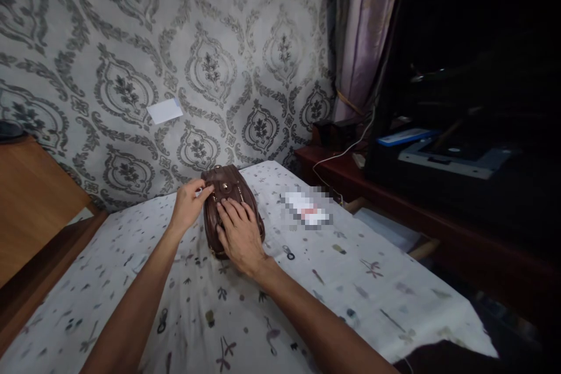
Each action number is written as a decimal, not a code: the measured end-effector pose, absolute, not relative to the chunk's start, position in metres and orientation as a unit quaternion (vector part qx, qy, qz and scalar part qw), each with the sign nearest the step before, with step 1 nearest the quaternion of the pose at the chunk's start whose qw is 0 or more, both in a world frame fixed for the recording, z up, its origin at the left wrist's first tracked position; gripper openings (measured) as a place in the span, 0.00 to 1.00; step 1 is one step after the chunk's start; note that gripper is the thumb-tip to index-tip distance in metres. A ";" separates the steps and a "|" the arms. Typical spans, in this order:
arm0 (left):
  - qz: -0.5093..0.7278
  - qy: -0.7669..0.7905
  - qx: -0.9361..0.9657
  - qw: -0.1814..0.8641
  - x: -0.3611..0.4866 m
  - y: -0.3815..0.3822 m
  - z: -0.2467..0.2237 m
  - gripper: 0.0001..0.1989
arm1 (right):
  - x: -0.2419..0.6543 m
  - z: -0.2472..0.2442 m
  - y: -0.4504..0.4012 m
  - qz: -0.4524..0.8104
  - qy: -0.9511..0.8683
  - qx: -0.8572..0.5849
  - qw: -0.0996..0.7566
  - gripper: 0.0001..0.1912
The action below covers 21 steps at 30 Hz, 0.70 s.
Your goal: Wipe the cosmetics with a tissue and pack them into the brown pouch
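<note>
A brown leather bag with metal studs and zips lies on the patterned white cloth, near its far end. At the bag's upper left side, my left hand is closed, thumb and forefinger pinched together beside a zip line. What sits between those fingertips is too small to make out. My right hand rests flat over the near part of the bag, fingers stretched out and slightly apart, covering some of its front.
The white printed cloth covers the surface under the bag. To the right lies a blurred-out white item. A dark red desk with a white cable and an open drawer borders that side. A wooden panel stands left; patterned wallpaper is behind.
</note>
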State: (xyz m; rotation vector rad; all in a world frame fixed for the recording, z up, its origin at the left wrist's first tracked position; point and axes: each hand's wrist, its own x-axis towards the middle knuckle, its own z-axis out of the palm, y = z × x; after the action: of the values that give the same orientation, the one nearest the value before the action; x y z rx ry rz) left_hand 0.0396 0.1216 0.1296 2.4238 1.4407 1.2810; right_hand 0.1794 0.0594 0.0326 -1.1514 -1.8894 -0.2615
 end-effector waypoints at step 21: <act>0.357 0.434 0.827 -0.010 0.066 0.126 0.135 0.12 | 0.169 0.017 0.055 -0.118 -0.698 -0.509 0.489 0.27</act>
State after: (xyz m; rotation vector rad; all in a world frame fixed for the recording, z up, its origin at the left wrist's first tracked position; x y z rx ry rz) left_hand 0.0664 0.1261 0.1355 2.6150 1.3703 1.1295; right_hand 0.1693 0.0552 0.0169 -1.2380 -1.6962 -0.2878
